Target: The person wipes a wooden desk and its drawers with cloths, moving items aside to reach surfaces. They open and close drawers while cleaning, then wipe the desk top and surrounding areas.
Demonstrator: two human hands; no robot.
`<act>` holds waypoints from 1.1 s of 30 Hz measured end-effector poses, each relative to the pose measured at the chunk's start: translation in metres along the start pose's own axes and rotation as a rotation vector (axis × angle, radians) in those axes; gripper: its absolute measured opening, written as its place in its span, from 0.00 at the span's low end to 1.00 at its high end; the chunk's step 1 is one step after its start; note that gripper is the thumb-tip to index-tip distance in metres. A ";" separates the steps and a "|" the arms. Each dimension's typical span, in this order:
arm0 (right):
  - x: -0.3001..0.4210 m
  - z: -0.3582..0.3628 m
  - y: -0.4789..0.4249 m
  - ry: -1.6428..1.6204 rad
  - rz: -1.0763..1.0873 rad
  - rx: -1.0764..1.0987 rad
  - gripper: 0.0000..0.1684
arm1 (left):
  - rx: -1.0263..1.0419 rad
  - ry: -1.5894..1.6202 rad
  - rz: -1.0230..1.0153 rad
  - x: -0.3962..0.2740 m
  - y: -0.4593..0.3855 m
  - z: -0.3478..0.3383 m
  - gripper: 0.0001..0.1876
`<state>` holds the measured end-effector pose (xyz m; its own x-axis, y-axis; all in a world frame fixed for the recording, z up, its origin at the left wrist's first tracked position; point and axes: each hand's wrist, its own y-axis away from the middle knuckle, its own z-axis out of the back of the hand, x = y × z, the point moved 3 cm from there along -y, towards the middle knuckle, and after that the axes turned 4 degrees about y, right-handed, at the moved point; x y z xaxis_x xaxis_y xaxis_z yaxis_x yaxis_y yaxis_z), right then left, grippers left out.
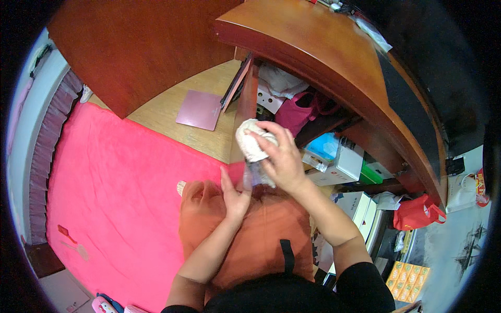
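Note:
My right hand point(285, 158) grips a bunched white cloth point(252, 143) in front of the open cabinet. Just below it, my left hand point(236, 197) has its thumb and fingers around a small red and see-through item point(238, 172). Motion blurs that item, so its exact kind is unclear. Both hands are close together above my lap, which orange-brown trousers point(250, 234) cover. Part of the see-through piece lies behind the right hand's fingers, and I cannot tell whether the cloth touches it.
Behind my hands is a wooden cabinet point(313, 35) holding a magenta bag point(293, 113) and white boxes point(344, 162). A pink laptop-like panel point(199, 109) lies on the wooden floor. At left spreads a pink blanket point(117, 187) with a red brush point(66, 233). A red bag point(415, 213) stands right.

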<state>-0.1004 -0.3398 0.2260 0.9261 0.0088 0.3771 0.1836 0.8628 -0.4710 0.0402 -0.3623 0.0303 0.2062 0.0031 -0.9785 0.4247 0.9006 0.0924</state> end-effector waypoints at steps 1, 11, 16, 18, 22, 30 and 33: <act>-0.001 0.010 0.002 0.035 -0.014 0.036 0.37 | 0.015 0.022 -0.159 -0.032 0.003 0.001 0.50; -0.014 0.064 0.096 -0.070 -0.565 -0.099 0.28 | 0.329 -0.083 -0.254 -0.077 0.011 -0.079 0.62; -0.060 0.066 0.099 0.074 -0.704 -0.232 0.27 | 0.287 -0.065 -0.228 -0.094 0.009 -0.125 0.62; -0.078 0.073 0.098 -0.027 -0.643 -0.296 0.23 | 0.300 0.004 -0.269 -0.100 0.003 -0.126 0.57; -0.115 0.081 0.099 0.019 -0.606 -0.349 0.23 | 0.116 0.039 -0.634 -0.141 -0.029 -0.114 0.43; -0.140 0.071 0.132 0.008 -0.773 -0.736 0.23 | 0.139 -0.488 -1.051 -0.169 -0.083 -0.140 0.33; -0.114 0.050 0.148 0.006 -0.773 -0.909 0.22 | 0.077 -0.610 -1.073 -0.181 -0.091 -0.153 0.33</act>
<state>-0.1951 -0.1876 0.1527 0.4684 -0.3599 0.8069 0.8573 -0.0357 -0.5136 -0.1712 -0.3783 0.1708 0.0901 -0.9426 -0.3216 0.6790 0.2944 -0.6725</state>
